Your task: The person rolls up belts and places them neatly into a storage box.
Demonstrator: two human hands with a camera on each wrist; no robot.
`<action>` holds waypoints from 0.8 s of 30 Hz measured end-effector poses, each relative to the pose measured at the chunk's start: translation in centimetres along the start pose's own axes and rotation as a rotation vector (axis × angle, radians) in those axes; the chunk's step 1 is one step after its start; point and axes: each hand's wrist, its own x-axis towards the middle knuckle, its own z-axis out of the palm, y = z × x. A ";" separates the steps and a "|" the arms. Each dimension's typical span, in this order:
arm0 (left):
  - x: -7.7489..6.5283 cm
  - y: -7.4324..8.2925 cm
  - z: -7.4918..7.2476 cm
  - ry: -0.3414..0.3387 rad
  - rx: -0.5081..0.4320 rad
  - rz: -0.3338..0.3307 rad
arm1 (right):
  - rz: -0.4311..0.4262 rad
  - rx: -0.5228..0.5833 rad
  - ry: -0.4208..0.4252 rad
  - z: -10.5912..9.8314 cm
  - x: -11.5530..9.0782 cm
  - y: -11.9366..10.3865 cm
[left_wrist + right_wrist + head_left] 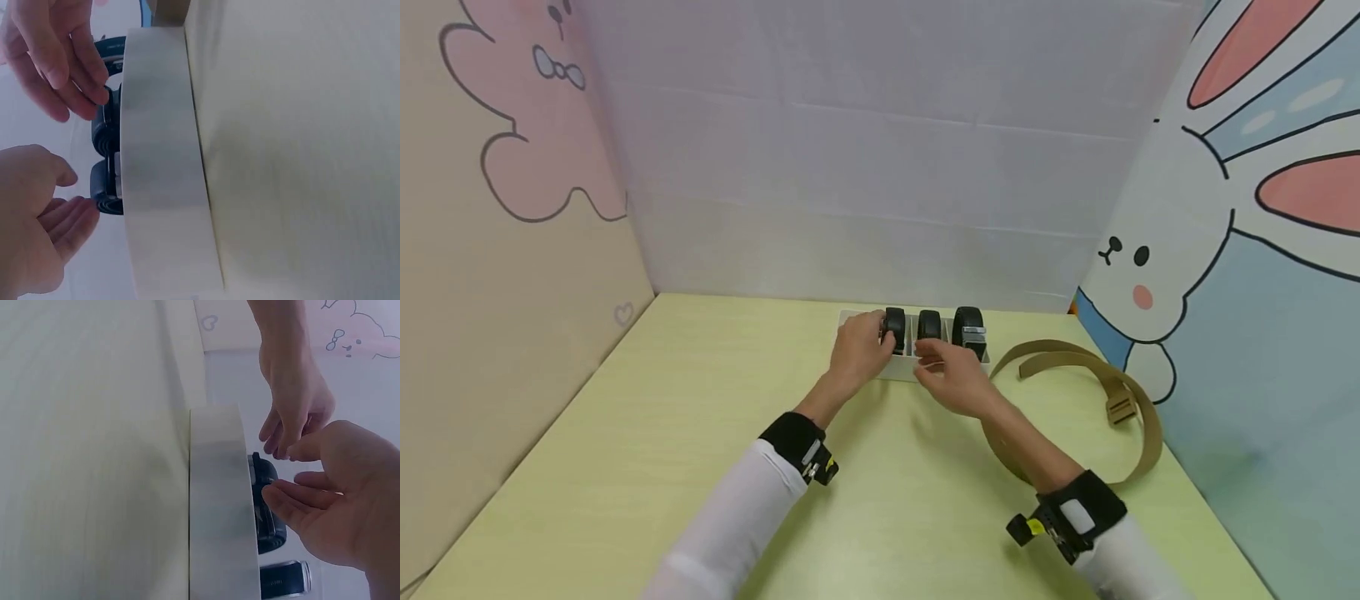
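Three coiled black belts stand side by side in a white divided box (897, 368) at the back of the table. My left hand (859, 350) is at the left coiled belt (895, 321). In the left wrist view, its fingertips touch that coil's edge, with the thumb apart. Loosely bent, the fingers of my right hand (955, 379) hover by the middle coiled belt (929, 322); contact is hard to tell. A silver buckle shows on the right coiled belt (967, 320). The box wall (162, 156) hides the lower parts of the coils.
To the right of the box, a tan webbing belt (1150, 433) with a plastic buckle (1121, 407) lies in a loose loop, partly beneath my right forearm. A white panel (865, 167) rises behind the box. Printed walls stand at the left and right.
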 end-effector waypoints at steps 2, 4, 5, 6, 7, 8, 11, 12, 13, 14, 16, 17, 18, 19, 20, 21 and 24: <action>-0.6 0.8 0.5 0.053 0.022 0.120 | -0.053 -0.050 0.003 -1.3 -1.8 0.8; -1.4 2.0 1.1 0.049 0.016 0.255 | -0.079 -0.108 0.018 -2.9 -3.5 1.9; -1.8 2.6 1.5 0.017 0.007 0.319 | -0.078 -0.142 0.025 -3.7 -4.3 2.4; -2.2 3.4 1.9 -0.033 -0.001 0.377 | -0.071 -0.180 0.034 -4.6 -5.0 3.0; -2.6 4.2 2.3 -0.092 -0.008 0.429 | -0.060 -0.217 0.045 -5.6 -5.7 3.7; -3.1 5.1 2.7 -0.157 -0.008 0.478 | -0.044 -0.250 0.056 -6.5 -6.3 4.4; -4.5 7.6 4.0 -0.351 0.040 0.591 | 0.028 -0.349 0.079 -9.6 -7.7 7.8; -5.0 8.5 4.4 -0.404 0.068 0.624 | 0.055 -0.375 0.082 -10.7 -8.1 9.2; -5.4 9.2 4.7 -0.448 0.097 0.655 | 0.076 -0.402 0.081 -11.8 -8.4 11.1; -5.8 9.9 5.0 -0.487 0.130 0.685 | 0.104 -0.443 0.092 -12.6 -8.7 13.5; -6.4 11.1 5.4 -0.554 0.175 0.723 | 0.149 -0.467 0.077 -14.3 -9.4 18.1; -6.7 11.5 5.6 -0.583 0.186 0.735 | 0.168 -0.483 0.056 -14.9 -9.6 20.6; -6.9 11.9 5.8 -0.611 0.188 0.741 | 0.179 -0.503 0.042 -15.5 -9.9 22.5; -7.0 12.1 5.9 -0.636 0.187 0.740 | 0.205 -0.516 0.022 -15.8 -10.2 23.9; -7.2 12.3 6.0 -0.652 0.188 0.739 | 0.245 -0.512 0.003 -16.1 -10.6 24.7; -7.3 12.4 6.1 -0.665 0.183 0.734 | 0.272 -0.490 -0.035 -16.6 -10.9 24.9; -7.6 12.3 6.5 -0.667 0.179 0.728 | 0.361 -0.480 -0.079 -17.1 -11.7 23.1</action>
